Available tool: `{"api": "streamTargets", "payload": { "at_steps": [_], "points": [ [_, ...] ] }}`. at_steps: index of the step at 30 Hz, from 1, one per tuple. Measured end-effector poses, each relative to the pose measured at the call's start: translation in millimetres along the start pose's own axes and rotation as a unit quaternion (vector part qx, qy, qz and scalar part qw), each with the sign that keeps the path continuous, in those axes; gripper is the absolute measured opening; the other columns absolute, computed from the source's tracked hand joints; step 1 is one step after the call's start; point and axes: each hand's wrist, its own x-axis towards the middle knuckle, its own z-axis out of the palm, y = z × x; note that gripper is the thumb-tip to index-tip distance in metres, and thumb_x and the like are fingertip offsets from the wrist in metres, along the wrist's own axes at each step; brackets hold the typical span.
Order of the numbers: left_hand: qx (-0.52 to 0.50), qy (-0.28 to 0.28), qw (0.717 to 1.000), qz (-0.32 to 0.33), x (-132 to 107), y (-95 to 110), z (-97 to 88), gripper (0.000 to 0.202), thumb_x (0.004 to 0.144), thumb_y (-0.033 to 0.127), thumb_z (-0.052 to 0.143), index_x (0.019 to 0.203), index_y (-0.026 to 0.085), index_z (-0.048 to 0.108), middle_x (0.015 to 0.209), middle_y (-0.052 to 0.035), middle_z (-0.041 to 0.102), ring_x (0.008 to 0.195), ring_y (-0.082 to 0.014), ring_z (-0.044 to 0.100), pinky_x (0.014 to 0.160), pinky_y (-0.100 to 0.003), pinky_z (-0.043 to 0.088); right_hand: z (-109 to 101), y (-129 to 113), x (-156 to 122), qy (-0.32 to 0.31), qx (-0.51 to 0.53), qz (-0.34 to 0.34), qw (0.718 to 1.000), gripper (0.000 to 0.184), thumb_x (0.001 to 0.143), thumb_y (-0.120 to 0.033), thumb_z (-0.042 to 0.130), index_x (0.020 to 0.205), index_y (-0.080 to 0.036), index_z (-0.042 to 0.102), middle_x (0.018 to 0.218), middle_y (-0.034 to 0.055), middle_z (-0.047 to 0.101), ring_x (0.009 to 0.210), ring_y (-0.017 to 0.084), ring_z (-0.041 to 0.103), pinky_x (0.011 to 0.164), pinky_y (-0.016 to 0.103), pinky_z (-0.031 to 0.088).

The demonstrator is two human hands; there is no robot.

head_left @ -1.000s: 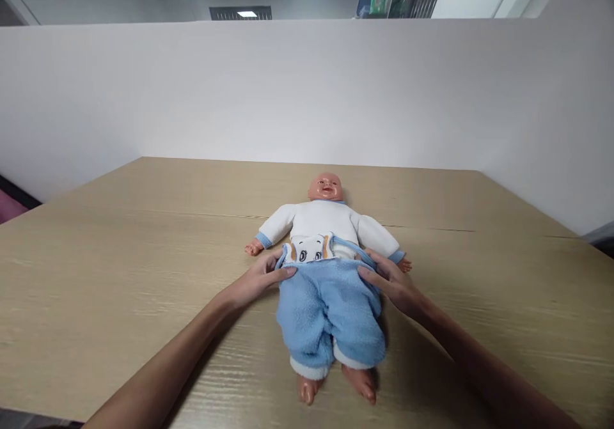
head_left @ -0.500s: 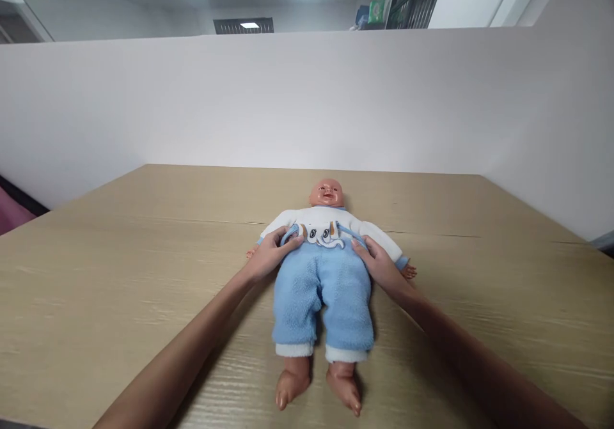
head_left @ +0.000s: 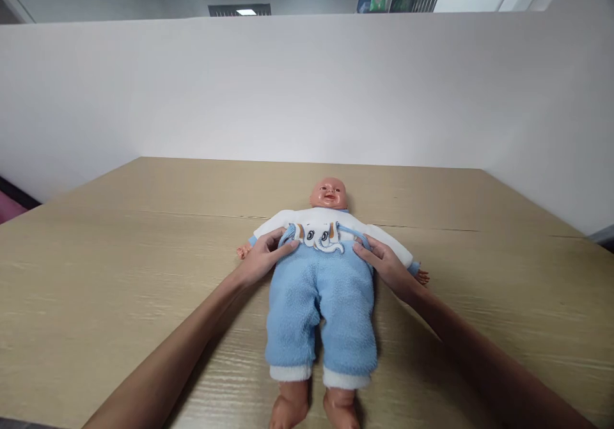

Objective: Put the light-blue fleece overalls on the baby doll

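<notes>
A baby doll lies on its back on the table, head at the far end and bare feet towards me. It wears a white long-sleeved top with blue cuffs and fleecy blue overalls with white hems. An elephant patch decorates the bib. My left hand pinches the overalls' left edge at waist height, by a blue strap. On the other side, my right hand grips the matching edge, its thumb on the front and its fingers behind the strap.
The wood-grain table has a thin seam running across it. A white partition rises behind the table and along the right side. Something pink with a black edge shows at the far left.
The view has tipped slightly downward, and the doll looks a little larger. Both hands keep their hold on the overalls and are slightly farther apart.
</notes>
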Motion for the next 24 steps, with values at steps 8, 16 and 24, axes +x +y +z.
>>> {"api": "streamTargets", "payload": {
  "at_steps": [8,16,24],
  "points": [
    [0.017,-0.098,0.994,-0.042,-10.0,-7.8,-19.9,0.043,0.099,0.048,0.072,0.132,0.021,0.075,0.128,-0.0079,0.074,0.124,-0.0313,0.062,0.111,-0.039,0.043,-8.9,14.9,-19.7,0.0,-0.041,0.012,0.999,0.044,0.09,-0.066,0.075,0.107,-0.026,0.084,0.123,0.0076,0.08,0.136,0.037,0.061,0.132,0.055,0.034],
    [-0.289,-0.085,0.949,-0.099,-11.3,-27.9,-9.5,0.041,0.099,0.039,0.075,0.132,0.015,0.075,0.126,-0.0149,0.078,0.125,-0.0297,0.069,0.112,-0.039,0.049,23.7,17.8,-20.4,0.1,0.309,0.179,0.929,0.038,0.088,-0.057,0.08,0.114,-0.029,0.079,0.11,0.0038,0.084,0.117,0.031,0.077,0.1,0.044,0.066],
    [-0.251,-0.113,0.956,-0.1,-11.5,-29.4,-3.4,0.045,0.102,0.036,0.072,0.146,0.025,0.067,0.139,-0.0113,0.074,0.126,-0.0279,0.069,0.11,-0.039,0.048,18.6,18.8,-14.6,0.071,0.273,0.098,0.954,0.045,0.08,-0.057,0.089,0.114,-0.029,0.079,0.119,0.0027,0.083,0.121,0.028,0.074,0.109,0.041,0.06]
  ]
}}
